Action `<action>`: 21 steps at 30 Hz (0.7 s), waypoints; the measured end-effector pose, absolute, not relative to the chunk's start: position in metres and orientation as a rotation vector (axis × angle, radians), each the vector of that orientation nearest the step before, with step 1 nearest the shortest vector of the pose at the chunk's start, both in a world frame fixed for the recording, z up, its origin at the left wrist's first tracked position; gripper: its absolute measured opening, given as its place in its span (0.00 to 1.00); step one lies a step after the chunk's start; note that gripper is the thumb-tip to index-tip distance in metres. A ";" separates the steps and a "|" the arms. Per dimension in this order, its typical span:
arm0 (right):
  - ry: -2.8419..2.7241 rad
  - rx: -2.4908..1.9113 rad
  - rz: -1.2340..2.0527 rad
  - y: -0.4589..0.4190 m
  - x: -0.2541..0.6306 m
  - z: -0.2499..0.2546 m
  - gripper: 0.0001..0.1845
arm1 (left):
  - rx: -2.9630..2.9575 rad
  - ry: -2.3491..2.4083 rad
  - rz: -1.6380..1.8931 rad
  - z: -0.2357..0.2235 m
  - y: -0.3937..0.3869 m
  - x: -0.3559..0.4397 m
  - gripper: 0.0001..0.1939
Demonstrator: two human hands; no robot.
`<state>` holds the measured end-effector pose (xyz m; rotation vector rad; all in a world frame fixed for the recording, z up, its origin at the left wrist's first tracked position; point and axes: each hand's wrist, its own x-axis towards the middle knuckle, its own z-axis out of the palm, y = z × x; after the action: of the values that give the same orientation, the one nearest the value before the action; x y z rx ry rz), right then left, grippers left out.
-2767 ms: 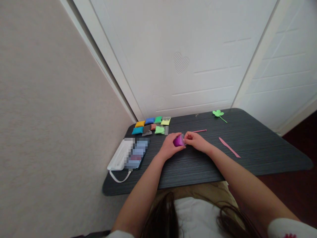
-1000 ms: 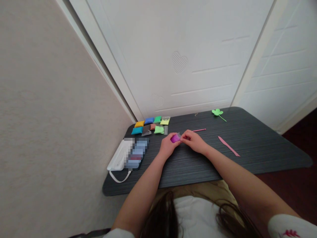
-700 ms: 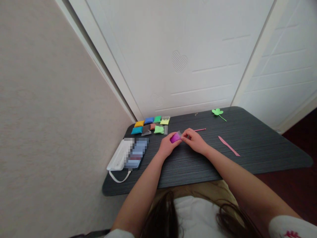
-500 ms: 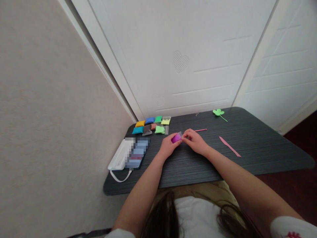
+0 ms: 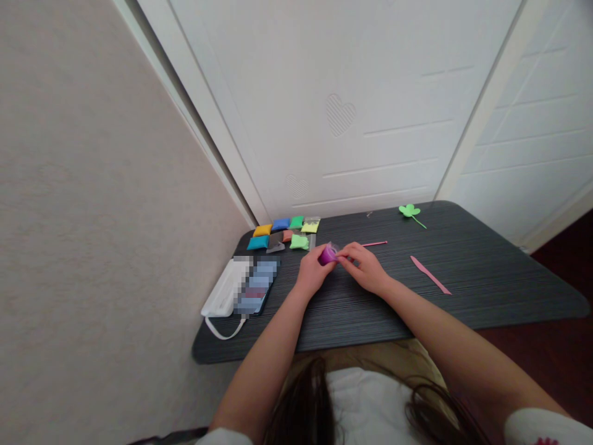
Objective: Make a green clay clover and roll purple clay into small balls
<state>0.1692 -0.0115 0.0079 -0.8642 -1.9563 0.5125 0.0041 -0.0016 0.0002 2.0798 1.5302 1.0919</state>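
Observation:
Over the middle of the dark table, both my hands meet on a small purple clay packet. My left hand cups the packet from the left, fingers curled round it. My right hand pinches its clear plastic edge from the right. The packet is lifted slightly off the tabletop.
Several coloured clay packets lie at the table's back left. A white power bank and a phone sit at the left edge. A thin pink stick, a pink modelling knife and a green clay clover lie to the right.
Both hands with the purple packet have shifted slightly away from me and to the left. The packet looks more squeezed and less of it shows between the fingers.

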 end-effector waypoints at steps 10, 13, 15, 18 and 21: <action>-1.891 -0.948 0.503 -0.007 0.172 0.006 0.09 | 1.917 1.555 1.166 0.005 0.000 0.000 0.19; -1.901 -0.935 0.502 -0.007 0.172 0.005 0.09 | 1.942 1.575 1.203 0.006 0.000 -0.001 0.16; -1.904 -0.929 0.498 -0.008 0.172 0.005 0.09 | 1.967 1.582 1.217 0.006 -0.001 -0.002 0.13; -1.906 -0.935 0.496 -0.008 0.172 0.005 0.09 | 1.974 1.574 1.205 0.006 -0.001 -0.003 0.11; -1.907 -0.936 0.497 -0.008 0.172 0.005 0.09 | 1.955 1.565 1.188 0.006 -0.002 -0.003 0.09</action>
<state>0.1721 -0.0080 0.0048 -0.9357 -1.9074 0.4968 -0.0027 -0.0016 0.0060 1.9554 1.5654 1.1882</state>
